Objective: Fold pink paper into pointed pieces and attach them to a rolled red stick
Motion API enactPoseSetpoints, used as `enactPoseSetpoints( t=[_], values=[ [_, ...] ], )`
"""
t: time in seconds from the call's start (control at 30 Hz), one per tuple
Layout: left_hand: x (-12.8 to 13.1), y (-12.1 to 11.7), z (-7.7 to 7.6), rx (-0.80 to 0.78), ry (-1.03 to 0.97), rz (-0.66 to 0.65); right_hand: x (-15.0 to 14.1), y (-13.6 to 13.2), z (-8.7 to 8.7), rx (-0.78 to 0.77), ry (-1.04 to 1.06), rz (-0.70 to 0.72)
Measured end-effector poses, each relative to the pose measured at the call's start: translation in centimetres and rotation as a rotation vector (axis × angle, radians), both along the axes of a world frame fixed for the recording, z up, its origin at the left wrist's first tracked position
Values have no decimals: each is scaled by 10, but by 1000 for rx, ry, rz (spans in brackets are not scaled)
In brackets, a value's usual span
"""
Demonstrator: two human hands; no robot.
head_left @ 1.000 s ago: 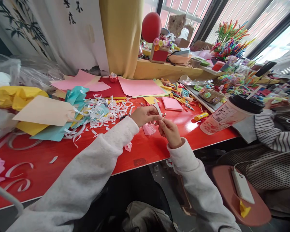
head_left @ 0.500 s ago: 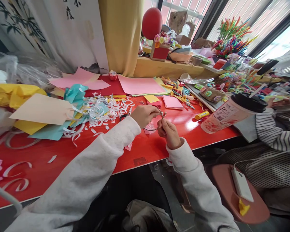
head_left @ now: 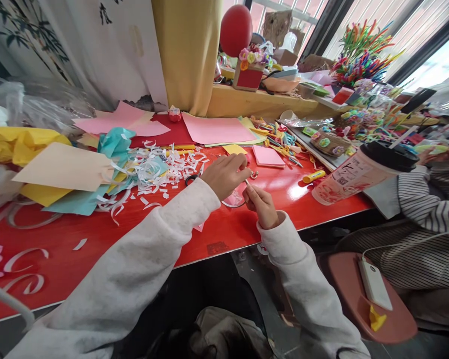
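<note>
Both hands hold a thin dark hoop (head_left: 235,206) a little above the red table; it looks like a bangle or bent wire. Small shiny balls (head_left: 254,175) show at its far side, just past my left fingertips. My left hand (head_left: 224,175) is closed on the hoop's upper part, its back toward me, so the fingertips are partly hidden. My right hand (head_left: 262,204) pinches the right side between thumb and forefinger, the other fingers curled in. A small pale piece shows at the right fingertips. Beneath the hoop lies pink paper (head_left: 232,197).
Left of my hands are white paper shreds (head_left: 172,169) and black scissor handles (head_left: 191,179). Pink square sheets (head_left: 268,156) lie behind. A glue stick (head_left: 314,177) and a tilted lidded cup (head_left: 359,172) stand right. A person's striped sleeve (head_left: 422,199) is beyond the cup.
My left hand has turned slightly over the hoop, its fingers now covering more of the top. The right hand keeps its pinch almost in place.
</note>
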State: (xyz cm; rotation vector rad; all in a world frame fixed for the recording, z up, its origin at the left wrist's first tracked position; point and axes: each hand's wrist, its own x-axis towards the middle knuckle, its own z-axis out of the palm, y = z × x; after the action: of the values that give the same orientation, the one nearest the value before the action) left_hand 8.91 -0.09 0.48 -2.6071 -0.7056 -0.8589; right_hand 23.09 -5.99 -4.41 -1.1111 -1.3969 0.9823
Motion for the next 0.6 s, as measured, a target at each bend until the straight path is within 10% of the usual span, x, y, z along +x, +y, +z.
enactPoseSetpoints(
  t=[0.3,0.6],
  values=[
    [-7,11,0,-285,-315,5,4,-4,2,204,-221,-245],
    [-14,15,17,-915,-513,143,4,1,1,443,-518,-343]
  ],
)
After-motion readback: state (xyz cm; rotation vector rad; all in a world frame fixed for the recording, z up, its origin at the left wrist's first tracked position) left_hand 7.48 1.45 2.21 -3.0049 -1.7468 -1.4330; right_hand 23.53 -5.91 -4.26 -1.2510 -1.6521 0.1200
